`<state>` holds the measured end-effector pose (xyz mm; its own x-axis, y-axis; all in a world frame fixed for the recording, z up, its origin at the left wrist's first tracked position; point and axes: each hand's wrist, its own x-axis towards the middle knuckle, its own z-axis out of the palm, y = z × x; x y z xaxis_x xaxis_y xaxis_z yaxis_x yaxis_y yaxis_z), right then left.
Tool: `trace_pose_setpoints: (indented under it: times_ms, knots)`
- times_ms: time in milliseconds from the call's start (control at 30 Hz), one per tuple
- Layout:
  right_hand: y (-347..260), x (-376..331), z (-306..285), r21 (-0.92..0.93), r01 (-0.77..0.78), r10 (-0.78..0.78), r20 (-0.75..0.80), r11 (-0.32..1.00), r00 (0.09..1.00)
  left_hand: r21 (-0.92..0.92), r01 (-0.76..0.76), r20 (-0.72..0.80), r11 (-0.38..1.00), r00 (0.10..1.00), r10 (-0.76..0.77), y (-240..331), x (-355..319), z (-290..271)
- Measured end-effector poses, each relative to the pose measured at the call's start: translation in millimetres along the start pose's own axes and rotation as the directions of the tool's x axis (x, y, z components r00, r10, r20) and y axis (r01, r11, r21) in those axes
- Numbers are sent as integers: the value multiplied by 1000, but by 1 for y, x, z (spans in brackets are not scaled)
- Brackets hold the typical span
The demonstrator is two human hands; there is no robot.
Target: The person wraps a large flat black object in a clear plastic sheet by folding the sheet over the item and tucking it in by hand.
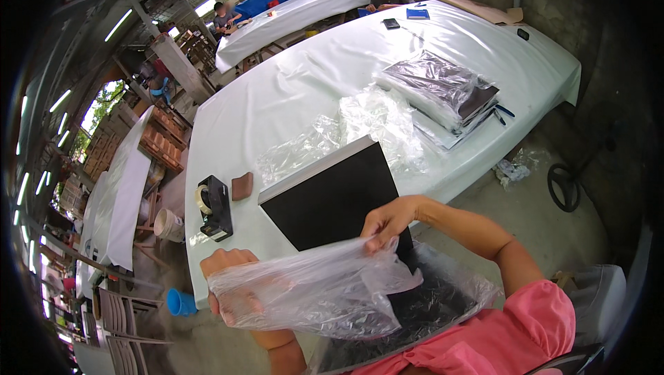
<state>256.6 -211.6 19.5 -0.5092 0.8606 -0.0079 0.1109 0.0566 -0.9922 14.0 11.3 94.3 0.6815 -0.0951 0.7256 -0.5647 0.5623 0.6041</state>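
A clear plastic bag (315,291) is stretched between my hands in front of my body. My left hand (232,264) is closed on its left end, and some of its fingers show blurred through the film. At the bag's upper right edge, my right hand (394,221) pinches the plastic. Just beyond the bag, a flat black rectangular piece (335,192) with a pale, thick far edge leans at the table's near side. Its lower part is hidden by the bag and my right hand. More clear film over something dark (443,292) lies across my lap.
On the white-covered table (290,85) are a black tape dispenser (216,209), a brown block (242,186), loose clear bags (380,126) and a plastic-wrapped dark stack (443,88). Pens (503,112) lie beside it. A blue bucket (181,302) stands on the floor. Other people sit at far tables.
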Motion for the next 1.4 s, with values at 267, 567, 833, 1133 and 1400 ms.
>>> trace_pose_setpoints:
  times_ms: [267, 567, 833, 1133, 1400]
  knots:
    - [29, 5, 5, 673, 433, -231, -373, 600, 899, 149, -469, -518, 871, 713, 472, -48, -15, 26]
    - [30, -5, 10, 387, -88, 65, 71, 918, 995, 149, -270, -205, 951, 933, 297, -54, -21, 24]
    - [54, 1, -3, 232, 93, -123, 119, 968, 985, 379, -232, 229, 896, 961, 152, -3, 26, -13]
    - [56, 7, 8, 527, 267, -220, -153, 806, 964, 179, -229, -304, 957, 912, 275, -60, -2, 3]
    - [9, -2, 14, 465, -156, 395, -475, 871, 786, 175, -118, -404, 977, 897, 180, -74, -14, 9]
